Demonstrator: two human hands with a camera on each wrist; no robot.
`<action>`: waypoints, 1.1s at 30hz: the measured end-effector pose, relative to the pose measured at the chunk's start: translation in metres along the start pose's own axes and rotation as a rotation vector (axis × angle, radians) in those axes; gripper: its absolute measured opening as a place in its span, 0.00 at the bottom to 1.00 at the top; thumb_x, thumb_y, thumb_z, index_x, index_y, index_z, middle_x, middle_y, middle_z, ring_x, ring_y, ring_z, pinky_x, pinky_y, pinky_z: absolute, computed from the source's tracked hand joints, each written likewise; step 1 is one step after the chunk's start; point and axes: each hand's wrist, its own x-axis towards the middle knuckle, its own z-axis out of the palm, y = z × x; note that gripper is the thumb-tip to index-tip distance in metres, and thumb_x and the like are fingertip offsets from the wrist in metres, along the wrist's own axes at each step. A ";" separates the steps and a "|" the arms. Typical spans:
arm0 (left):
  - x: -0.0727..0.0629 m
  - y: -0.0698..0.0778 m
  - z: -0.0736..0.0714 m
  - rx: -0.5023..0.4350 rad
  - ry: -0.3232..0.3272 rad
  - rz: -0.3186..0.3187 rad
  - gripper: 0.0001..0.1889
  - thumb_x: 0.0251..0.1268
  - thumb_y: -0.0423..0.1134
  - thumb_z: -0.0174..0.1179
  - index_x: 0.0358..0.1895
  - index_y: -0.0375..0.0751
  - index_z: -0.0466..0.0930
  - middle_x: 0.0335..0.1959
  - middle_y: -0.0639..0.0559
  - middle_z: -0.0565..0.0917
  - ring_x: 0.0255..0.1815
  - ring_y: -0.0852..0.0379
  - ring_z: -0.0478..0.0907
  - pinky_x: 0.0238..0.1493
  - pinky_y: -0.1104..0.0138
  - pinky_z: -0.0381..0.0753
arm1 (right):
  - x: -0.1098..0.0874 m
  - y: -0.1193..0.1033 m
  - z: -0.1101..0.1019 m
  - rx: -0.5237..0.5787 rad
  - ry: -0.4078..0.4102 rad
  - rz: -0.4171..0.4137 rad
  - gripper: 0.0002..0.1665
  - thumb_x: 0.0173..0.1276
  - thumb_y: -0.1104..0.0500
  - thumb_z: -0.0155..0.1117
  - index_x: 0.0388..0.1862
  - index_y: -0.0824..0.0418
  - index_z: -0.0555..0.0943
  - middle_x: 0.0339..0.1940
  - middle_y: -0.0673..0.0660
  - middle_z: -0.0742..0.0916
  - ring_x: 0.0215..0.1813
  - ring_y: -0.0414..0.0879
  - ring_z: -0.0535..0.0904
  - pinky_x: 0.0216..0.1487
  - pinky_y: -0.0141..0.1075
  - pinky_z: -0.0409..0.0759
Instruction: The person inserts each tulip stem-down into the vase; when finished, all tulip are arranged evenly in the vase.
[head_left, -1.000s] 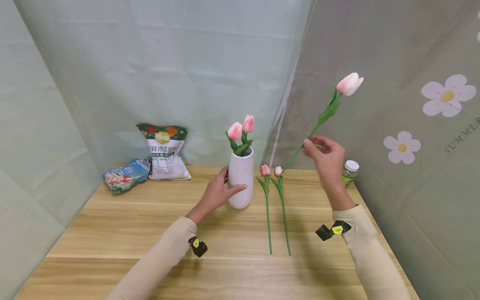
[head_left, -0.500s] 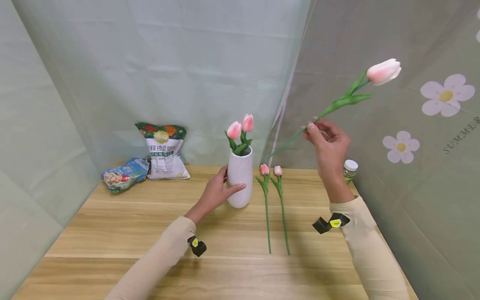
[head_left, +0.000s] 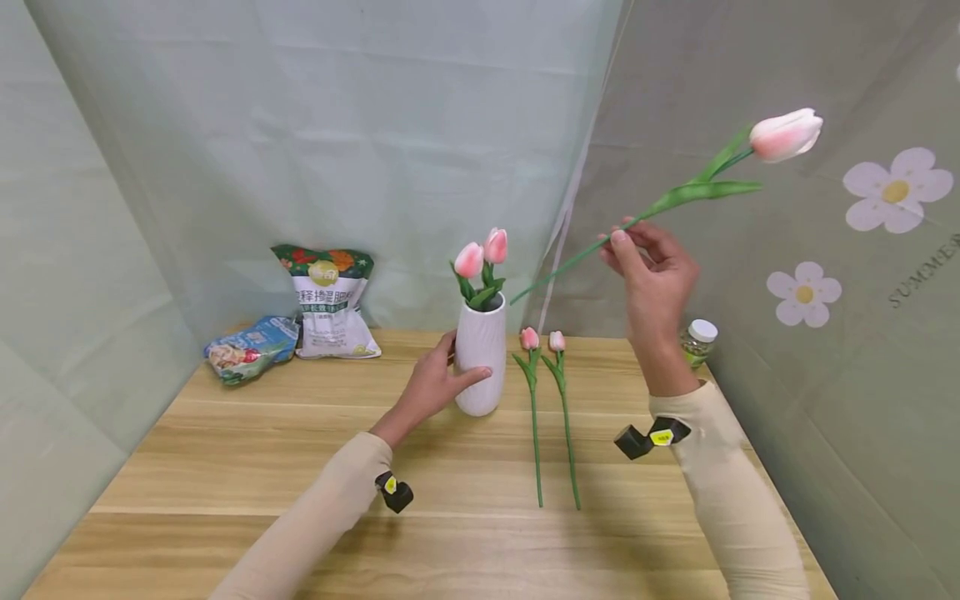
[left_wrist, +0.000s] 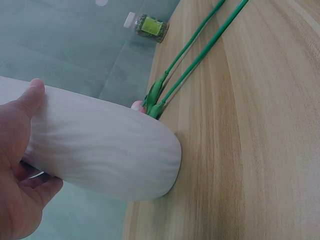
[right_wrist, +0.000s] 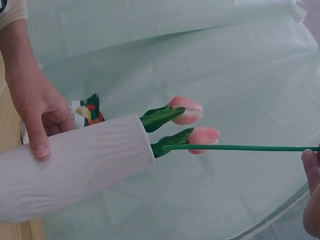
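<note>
My left hand grips a white ribbed vase that stands upright on the table, thumb across its front. Two pink tulips rise out of the vase. High on the right, my right hand pinches the green stem of another tulip between thumb and fingers. That tulip slants, its pink-white bloom up to the right and its stem end just right of the vase's rim. In the right wrist view, the stem overlaps the leaves at the vase mouth.
Two more tulips lie side by side on the wooden table, right of the vase. At the back left are a white and green bag and a blue packet. A small white-capped jar stands behind my right wrist.
My right hand has risen slightly, and the held tulip has tilted over to the right. Its stem end has swung left and up, close to the vase mouth. My left hand stays on the vase.
</note>
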 end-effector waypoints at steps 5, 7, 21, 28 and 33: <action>0.000 0.000 0.000 0.004 0.000 -0.004 0.48 0.62 0.57 0.72 0.77 0.36 0.59 0.71 0.37 0.74 0.71 0.43 0.73 0.69 0.48 0.75 | 0.000 0.003 0.006 0.041 0.001 0.017 0.10 0.62 0.74 0.72 0.42 0.77 0.84 0.31 0.60 0.88 0.34 0.48 0.90 0.41 0.37 0.90; -0.001 0.000 0.000 0.007 0.001 -0.003 0.48 0.61 0.57 0.72 0.77 0.36 0.60 0.71 0.37 0.74 0.71 0.43 0.73 0.69 0.49 0.76 | -0.001 0.006 0.008 0.040 -0.002 0.021 0.10 0.63 0.74 0.72 0.42 0.77 0.84 0.31 0.59 0.88 0.34 0.48 0.90 0.41 0.37 0.90; 0.000 0.000 0.000 0.010 0.007 0.004 0.48 0.62 0.57 0.72 0.77 0.35 0.60 0.70 0.37 0.74 0.70 0.42 0.74 0.68 0.49 0.77 | -0.022 0.038 0.012 -0.037 -0.065 0.062 0.14 0.64 0.69 0.74 0.43 0.79 0.83 0.33 0.63 0.89 0.32 0.46 0.89 0.42 0.40 0.90; 0.000 -0.001 0.000 0.003 0.009 0.005 0.47 0.62 0.56 0.72 0.77 0.36 0.60 0.70 0.37 0.75 0.70 0.43 0.74 0.68 0.49 0.77 | -0.036 0.054 0.015 -0.093 -0.105 0.085 0.10 0.65 0.72 0.71 0.41 0.80 0.82 0.34 0.59 0.90 0.33 0.46 0.90 0.42 0.41 0.90; 0.000 -0.001 0.001 0.000 0.010 0.008 0.48 0.61 0.57 0.72 0.77 0.36 0.60 0.70 0.37 0.75 0.70 0.42 0.74 0.67 0.48 0.77 | -0.045 0.062 0.018 -0.196 -0.139 0.085 0.09 0.66 0.72 0.70 0.41 0.79 0.82 0.35 0.49 0.90 0.32 0.41 0.89 0.41 0.36 0.89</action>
